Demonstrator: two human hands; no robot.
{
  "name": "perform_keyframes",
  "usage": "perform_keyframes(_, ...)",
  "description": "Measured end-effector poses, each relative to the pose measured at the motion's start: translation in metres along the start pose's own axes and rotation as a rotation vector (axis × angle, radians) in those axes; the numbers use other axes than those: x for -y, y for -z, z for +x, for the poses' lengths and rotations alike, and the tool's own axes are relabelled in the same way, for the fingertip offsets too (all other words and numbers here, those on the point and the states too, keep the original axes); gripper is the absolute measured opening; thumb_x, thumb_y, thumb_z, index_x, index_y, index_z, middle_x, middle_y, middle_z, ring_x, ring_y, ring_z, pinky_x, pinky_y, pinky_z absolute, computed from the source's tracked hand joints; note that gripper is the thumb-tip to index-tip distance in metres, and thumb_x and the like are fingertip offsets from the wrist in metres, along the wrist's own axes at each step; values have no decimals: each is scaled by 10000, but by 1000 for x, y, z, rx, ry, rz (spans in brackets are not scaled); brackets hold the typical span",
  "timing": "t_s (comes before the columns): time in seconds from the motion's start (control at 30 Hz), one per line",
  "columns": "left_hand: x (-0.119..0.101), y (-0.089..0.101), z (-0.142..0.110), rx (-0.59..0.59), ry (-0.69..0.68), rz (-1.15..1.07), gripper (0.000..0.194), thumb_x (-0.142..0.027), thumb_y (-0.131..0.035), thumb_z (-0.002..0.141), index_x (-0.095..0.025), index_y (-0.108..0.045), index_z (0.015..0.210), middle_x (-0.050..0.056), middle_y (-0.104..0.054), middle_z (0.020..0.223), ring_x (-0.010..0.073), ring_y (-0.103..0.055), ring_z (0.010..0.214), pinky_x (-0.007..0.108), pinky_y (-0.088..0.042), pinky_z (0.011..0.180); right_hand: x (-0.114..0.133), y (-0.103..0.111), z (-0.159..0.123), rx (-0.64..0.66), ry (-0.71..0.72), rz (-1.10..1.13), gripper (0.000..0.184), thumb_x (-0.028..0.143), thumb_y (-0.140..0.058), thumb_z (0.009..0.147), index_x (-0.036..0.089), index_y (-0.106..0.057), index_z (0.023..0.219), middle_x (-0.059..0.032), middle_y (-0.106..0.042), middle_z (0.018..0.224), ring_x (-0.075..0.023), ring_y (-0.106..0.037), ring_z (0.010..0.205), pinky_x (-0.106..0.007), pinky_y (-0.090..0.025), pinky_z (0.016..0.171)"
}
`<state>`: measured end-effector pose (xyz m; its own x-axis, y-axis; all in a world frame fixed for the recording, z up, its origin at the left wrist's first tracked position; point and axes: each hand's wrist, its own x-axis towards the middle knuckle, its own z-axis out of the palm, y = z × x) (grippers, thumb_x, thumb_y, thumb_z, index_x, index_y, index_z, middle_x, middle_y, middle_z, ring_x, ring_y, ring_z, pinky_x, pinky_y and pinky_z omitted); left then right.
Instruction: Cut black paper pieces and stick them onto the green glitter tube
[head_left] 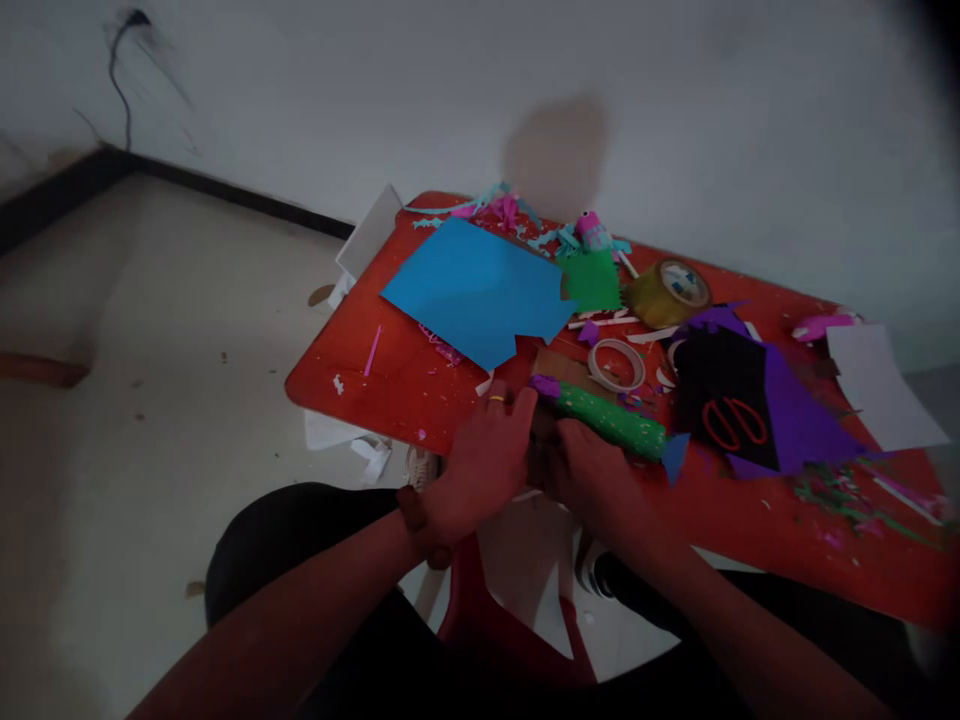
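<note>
As the left hand [486, 455] and right hand [589, 465] meet at center frame, fingers curl over a dark piece [545, 425]; whether they pinch it cannot be told. The green tube [613, 420] lies just right of center on the red table [405, 400], below the tape ring [616, 366].

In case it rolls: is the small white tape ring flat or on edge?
Lying flat: the white tape ring shows its open hole facing upward.
</note>
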<state>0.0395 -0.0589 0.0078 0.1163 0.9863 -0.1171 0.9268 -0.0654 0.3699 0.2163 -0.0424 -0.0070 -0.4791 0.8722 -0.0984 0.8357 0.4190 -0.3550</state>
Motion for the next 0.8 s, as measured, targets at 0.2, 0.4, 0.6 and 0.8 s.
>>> perform_keyframes(0.2, 2, 18, -1, -106, 21, -342, 343, -167, -545, 973, -225, -534, 1312, 143, -600, 1360, 261, -680, 1027, 382, -553, 824, -4, 29, -1, -206, -87, 640, 158, 326, -680, 973, 219, -647, 1083, -38, -770, 912, -187, -729, 736, -298, -527, 668)
perform_keyframes(0.4, -18, 42, -4, -99, 91, -1240, 319, -298, -703, 950, -239, -526, 1208, 46, -675, 1085, 175, -691, 979, 283, -560, 812, 7, 52, -1, -250, -190, 1055, 254, 416, -781, 909, 215, -627, 938, 15, -698, 696, -98, -530, 438, -227, -399, 416)
perform_keyframes(0.6, -34, 40, 0, -120, 210, -1341, 413, -261, -791, 853, -236, -528, 1171, 8, -686, 969, 161, -698, 911, 283, -552, 808, 8, 54, -6, -336, -167, 1000, 191, 366, -760, 933, 211, -655, 971, -27, -744, 797, -127, -653, 589, -215, -437, 472)
perform_keyframes(0.8, -39, 35, 2, -120, 266, -1346, 437, -241, -785, 827, -248, -513, 1168, -17, -692, 918, 142, -688, 816, 265, -532, 740, 4, 47, -9, -387, -114, 888, 128, 323, -747, 937, 218, -696, 989, -24, -760, 845, -147, -703, 691, -234, -502, 563)
